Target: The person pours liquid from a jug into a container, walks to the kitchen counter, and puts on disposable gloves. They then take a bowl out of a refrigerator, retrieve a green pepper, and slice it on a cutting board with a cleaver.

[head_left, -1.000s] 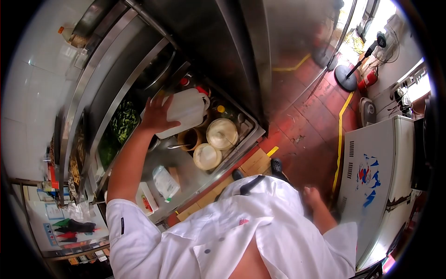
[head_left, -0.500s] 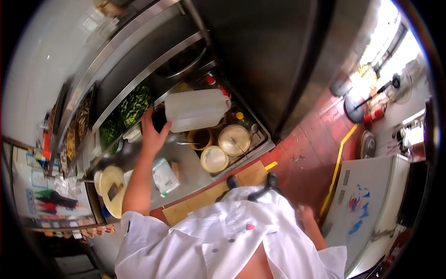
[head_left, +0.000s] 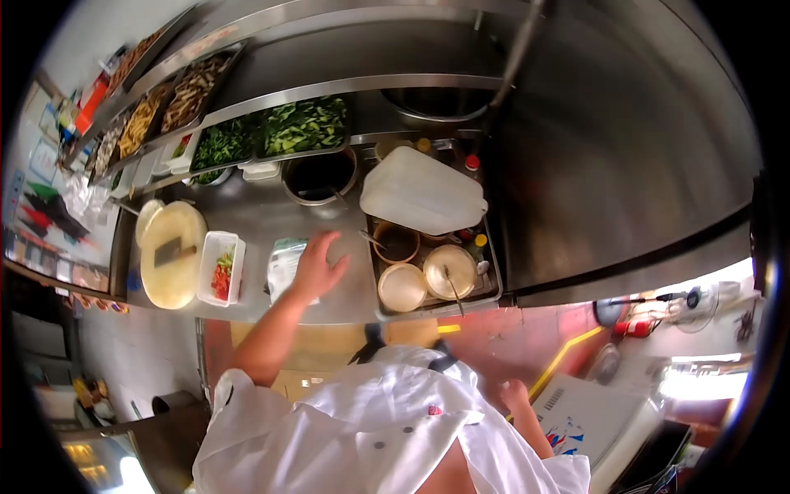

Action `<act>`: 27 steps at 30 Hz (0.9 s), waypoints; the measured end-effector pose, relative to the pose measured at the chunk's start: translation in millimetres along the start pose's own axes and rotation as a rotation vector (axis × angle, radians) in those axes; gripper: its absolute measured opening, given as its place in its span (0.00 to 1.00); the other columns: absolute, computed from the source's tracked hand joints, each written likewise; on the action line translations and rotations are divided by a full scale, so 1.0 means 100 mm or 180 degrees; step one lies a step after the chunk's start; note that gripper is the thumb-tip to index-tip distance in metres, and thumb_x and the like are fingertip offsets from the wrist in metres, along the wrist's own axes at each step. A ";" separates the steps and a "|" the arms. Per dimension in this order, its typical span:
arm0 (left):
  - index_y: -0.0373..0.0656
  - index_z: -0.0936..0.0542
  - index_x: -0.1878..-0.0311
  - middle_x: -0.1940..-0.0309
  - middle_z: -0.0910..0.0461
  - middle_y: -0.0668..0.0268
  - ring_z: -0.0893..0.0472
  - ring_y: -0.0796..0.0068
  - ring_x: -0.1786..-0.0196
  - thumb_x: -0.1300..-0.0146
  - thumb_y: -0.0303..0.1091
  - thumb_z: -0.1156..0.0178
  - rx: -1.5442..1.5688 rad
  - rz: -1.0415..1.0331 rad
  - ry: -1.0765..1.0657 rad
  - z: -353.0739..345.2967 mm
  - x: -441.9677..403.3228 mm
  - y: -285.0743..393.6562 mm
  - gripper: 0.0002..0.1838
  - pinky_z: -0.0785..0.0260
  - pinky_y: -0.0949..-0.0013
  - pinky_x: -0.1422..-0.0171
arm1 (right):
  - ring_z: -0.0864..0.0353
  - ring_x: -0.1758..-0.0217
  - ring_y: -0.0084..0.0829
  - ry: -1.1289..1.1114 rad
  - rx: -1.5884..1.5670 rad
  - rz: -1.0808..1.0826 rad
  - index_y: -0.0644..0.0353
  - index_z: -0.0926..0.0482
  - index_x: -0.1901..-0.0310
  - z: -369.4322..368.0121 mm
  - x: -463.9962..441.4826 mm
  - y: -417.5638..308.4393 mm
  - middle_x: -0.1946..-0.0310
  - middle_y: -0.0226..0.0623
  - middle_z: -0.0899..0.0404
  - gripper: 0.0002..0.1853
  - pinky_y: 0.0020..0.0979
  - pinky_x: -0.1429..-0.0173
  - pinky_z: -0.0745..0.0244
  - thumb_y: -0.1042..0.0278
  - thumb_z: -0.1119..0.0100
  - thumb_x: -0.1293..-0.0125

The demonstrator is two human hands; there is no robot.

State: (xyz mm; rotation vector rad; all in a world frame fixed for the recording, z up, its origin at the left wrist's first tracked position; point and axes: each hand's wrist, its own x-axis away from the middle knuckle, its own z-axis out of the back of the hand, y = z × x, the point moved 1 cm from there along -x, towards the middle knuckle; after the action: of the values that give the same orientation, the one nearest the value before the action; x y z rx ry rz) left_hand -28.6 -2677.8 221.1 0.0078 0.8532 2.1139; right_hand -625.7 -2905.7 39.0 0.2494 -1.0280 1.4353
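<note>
White packet [head_left: 284,264] lies flat on the steel counter [head_left: 255,210], partly hidden by the left hand [head_left: 319,267], fingers spread, gripping nothing. Rightward, a rimmed tray [head_left: 496,284] groups tubs [head_left: 402,287], presumably containing drips; the low right hand's [head_left: 516,395] grasp I cannot tell.

I can't make out a single word or number from here. The packet [head_left: 284,262] on the surface has some faint print, too blurred to read. Over on the left wall, a pale sheet framed in blue [head_left: 44,159] is too small to read, and so is the blue strip [head_left: 16,186] near it. The white coat [head_left: 346,428] carries a little red emblem [head_left: 434,410] on its front, with no legible letters. Blue and red graphics [head_left: 566,435] mark the white cabinet [head_left: 605,407]; I see no readable brand there.
</note>
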 end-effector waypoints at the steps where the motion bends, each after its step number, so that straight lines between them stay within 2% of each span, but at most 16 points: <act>1: 0.38 0.28 0.37 0.42 0.24 0.51 0.25 0.47 0.39 0.41 0.39 0.29 0.0164 -0.0050 0.0018 0.07 -0.15 0.01 0.31 0.30 0.53 0.35 | 0.19 0.64 0.26 0.0126 0.0062 0.0060 0.68 0.24 0.42 0.07 -0.02 -0.19 0.62 0.36 0.19 0.27 0.29 0.61 0.23 0.65 0.27 0.40; 2: 0.39 0.30 0.34 0.39 0.27 0.49 0.26 0.46 0.36 0.43 0.40 0.28 0.0147 -0.0168 0.0007 0.11 -0.32 0.01 0.36 0.31 0.53 0.33 | 0.20 0.67 0.25 -0.0107 -0.0123 -0.0069 0.68 0.24 0.42 0.14 -0.09 -0.28 0.64 0.34 0.19 0.27 0.28 0.64 0.23 0.64 0.28 0.39; 5: 0.38 0.36 0.28 0.32 0.33 0.47 0.32 0.46 0.30 0.49 0.44 0.23 0.0226 -0.0519 -0.0135 0.16 -0.84 0.04 0.47 0.35 0.54 0.27 | 0.21 0.70 0.23 0.0144 -0.0238 0.0158 0.67 0.23 0.44 0.21 0.04 -0.76 0.64 0.33 0.18 0.26 0.27 0.67 0.24 0.63 0.28 0.40; 9: 0.37 0.43 0.24 0.27 0.39 0.44 0.37 0.45 0.25 0.57 0.50 0.20 0.0211 -0.0972 -0.0532 0.01 -1.47 0.12 0.60 0.41 0.55 0.22 | 0.21 0.68 0.24 0.0091 -0.0747 0.0170 0.66 0.21 0.47 -0.05 0.03 -0.65 0.64 0.33 0.18 0.23 0.27 0.65 0.24 0.65 0.27 0.42; 10: 0.35 0.47 0.23 0.27 0.39 0.43 0.36 0.45 0.25 0.59 0.52 0.20 0.0094 -0.1228 -0.0565 -0.08 -1.61 0.08 0.65 0.41 0.56 0.22 | 0.20 0.71 0.25 0.0188 -0.0441 0.0258 0.62 0.22 0.47 -0.16 0.14 -0.70 0.65 0.32 0.18 0.19 0.28 0.70 0.26 0.68 0.32 0.39; 13: 0.33 0.49 0.22 0.27 0.38 0.42 0.35 0.46 0.26 0.59 0.53 0.20 0.0259 -0.0871 -0.1432 -0.12 -1.92 0.15 0.67 0.42 0.59 0.22 | 0.16 0.58 0.30 0.0382 -0.0208 0.0032 0.65 0.20 0.46 -0.43 0.58 -0.78 0.60 0.39 0.15 0.25 0.29 0.52 0.21 0.63 0.27 0.42; 14: 0.31 0.49 0.22 0.28 0.37 0.42 0.35 0.48 0.26 0.59 0.52 0.20 0.0214 -0.1056 -0.1429 -0.17 -2.01 0.08 0.67 0.42 0.60 0.21 | 0.15 0.54 0.33 0.0461 0.0000 0.0099 0.65 0.20 0.45 -0.55 0.63 -0.61 0.58 0.41 0.14 0.27 0.30 0.49 0.21 0.60 0.27 0.43; 17: 0.34 0.49 0.22 0.27 0.38 0.42 0.34 0.46 0.26 0.62 0.48 0.18 0.0428 -0.1039 -0.1551 -0.15 -2.11 0.08 0.68 0.41 0.59 0.22 | 0.14 0.54 0.33 0.0258 -0.0115 -0.0383 0.66 0.20 0.44 -0.82 1.00 -0.36 0.57 0.41 0.14 0.29 0.30 0.49 0.21 0.58 0.26 0.44; 18: 0.35 0.49 0.21 0.27 0.38 0.42 0.34 0.47 0.26 0.62 0.46 0.19 0.0433 -0.1027 -0.1537 -0.15 -2.11 0.09 0.67 0.41 0.59 0.22 | 0.14 0.52 0.40 0.0537 0.0195 -0.0315 0.65 0.18 0.47 -0.98 1.05 -0.10 0.55 0.46 0.14 0.24 0.34 0.46 0.21 0.58 0.29 0.42; 21: 0.36 0.51 0.21 0.26 0.40 0.43 0.36 0.48 0.24 0.62 0.46 0.19 0.0511 -0.0976 -0.1668 -0.16 -2.14 0.08 0.68 0.42 0.59 0.21 | 0.14 0.50 0.47 0.0266 0.0247 -0.0530 0.64 0.16 0.51 -1.29 1.18 0.60 0.55 0.51 0.14 0.19 0.39 0.43 0.21 0.60 0.34 0.38; 22: 0.35 0.51 0.21 0.25 0.41 0.43 0.37 0.48 0.24 0.62 0.47 0.19 0.0505 -0.0957 -0.1670 -0.16 -2.14 0.08 0.69 0.43 0.60 0.21 | 0.16 0.48 0.52 0.0370 0.0466 -0.0396 0.63 0.15 0.55 -1.50 1.15 1.03 0.56 0.54 0.15 0.15 0.42 0.41 0.22 0.59 0.38 0.34; 25: 0.35 0.52 0.21 0.23 0.46 0.44 0.41 0.49 0.22 0.62 0.50 0.19 0.0511 -0.0833 -0.1589 -0.17 -2.07 0.06 0.70 0.45 0.60 0.19 | 0.15 0.49 0.50 0.0339 -0.0245 -0.0646 0.63 0.15 0.55 -1.54 1.30 1.06 0.57 0.54 0.15 0.16 0.41 0.42 0.22 0.58 0.38 0.35; 26: 0.35 0.52 0.21 0.22 0.47 0.45 0.42 0.49 0.21 0.62 0.50 0.19 0.0527 -0.0763 -0.1509 -0.16 -2.05 0.04 0.70 0.46 0.59 0.19 | 0.15 0.49 0.49 0.0332 -0.0203 -0.0864 0.64 0.16 0.54 -1.50 1.33 0.99 0.56 0.54 0.15 0.17 0.39 0.43 0.21 0.57 0.37 0.35; 27: 0.35 0.52 0.21 0.21 0.49 0.45 0.43 0.50 0.20 0.62 0.49 0.19 0.0553 -0.0719 -0.1495 -0.20 -1.99 0.06 0.70 0.47 0.59 0.19 | 0.15 0.49 0.48 0.0377 0.0007 -0.0918 0.64 0.17 0.52 -1.39 1.38 0.60 0.56 0.53 0.14 0.19 0.39 0.43 0.22 0.56 0.37 0.36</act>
State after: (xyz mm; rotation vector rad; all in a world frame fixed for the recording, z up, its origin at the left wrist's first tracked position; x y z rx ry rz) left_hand 91.0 -2832.2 264.4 0.4599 0.7099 1.7204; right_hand -645.4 -2702.2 30.3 0.2981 -0.8558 1.1758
